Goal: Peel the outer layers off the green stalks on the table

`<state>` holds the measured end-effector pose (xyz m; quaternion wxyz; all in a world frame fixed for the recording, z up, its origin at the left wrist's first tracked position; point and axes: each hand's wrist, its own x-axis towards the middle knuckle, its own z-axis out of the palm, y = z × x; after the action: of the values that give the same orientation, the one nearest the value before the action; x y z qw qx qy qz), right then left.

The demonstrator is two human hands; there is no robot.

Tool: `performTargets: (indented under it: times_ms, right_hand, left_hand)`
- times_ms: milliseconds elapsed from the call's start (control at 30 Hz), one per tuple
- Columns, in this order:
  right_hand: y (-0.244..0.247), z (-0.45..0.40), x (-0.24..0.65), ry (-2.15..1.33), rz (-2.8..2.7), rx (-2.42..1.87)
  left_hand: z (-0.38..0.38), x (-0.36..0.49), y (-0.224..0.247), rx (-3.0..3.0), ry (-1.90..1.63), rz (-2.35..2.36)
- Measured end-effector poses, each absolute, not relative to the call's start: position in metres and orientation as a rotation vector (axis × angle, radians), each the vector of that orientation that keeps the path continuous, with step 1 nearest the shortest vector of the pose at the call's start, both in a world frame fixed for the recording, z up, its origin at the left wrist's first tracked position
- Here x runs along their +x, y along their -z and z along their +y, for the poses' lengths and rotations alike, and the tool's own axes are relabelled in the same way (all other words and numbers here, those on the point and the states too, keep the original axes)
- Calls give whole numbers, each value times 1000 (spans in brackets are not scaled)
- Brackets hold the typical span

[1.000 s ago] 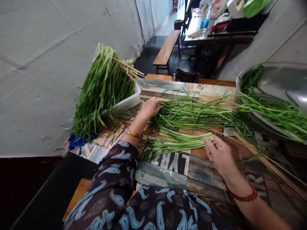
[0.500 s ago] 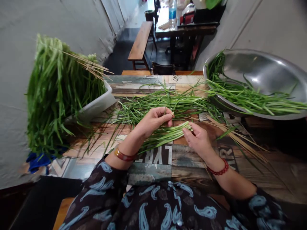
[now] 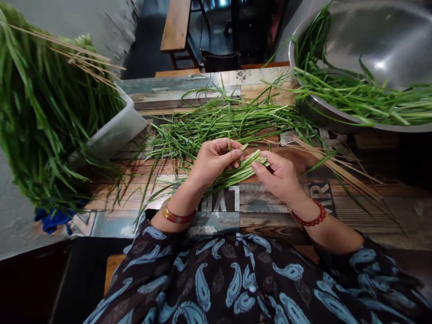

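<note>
- Head view: what's the right hand (image 3: 278, 174) doing?
- Grasping the bundle (image 3: 238, 174) by its pale ends, over the middle of the desk (image 3: 265, 198).
- And the left hand (image 3: 218, 161)?
- Pinching a stalk (image 3: 244, 146) just beside those ends.
- What's around?
- A green pile (image 3: 219, 120) on the far side, a bowl (image 3: 403, 51) at far right, a tub (image 3: 130, 119) at left, sticks (image 3: 337, 169) at right.

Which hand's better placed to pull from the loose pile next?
Left, likely: the left hand is nearer the loose pile, pinching what looks like one stalk; the right hand holds the bundle.
</note>
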<state>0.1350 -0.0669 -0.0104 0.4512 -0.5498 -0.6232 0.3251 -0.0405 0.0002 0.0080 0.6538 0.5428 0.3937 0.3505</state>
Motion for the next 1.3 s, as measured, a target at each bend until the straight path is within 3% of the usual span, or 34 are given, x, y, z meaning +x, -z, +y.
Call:
performTargets:
  times_ms: [667,1300]
  right_hand:
    - [10,-66,136,-823,-1549,-1365]
    - [14,-66,136,-840,-1563,-1352]
  left_hand:
    - [-1,-50,-7,1274,-749,986]
    - [-5,-43,-13,1745,-908,1052]
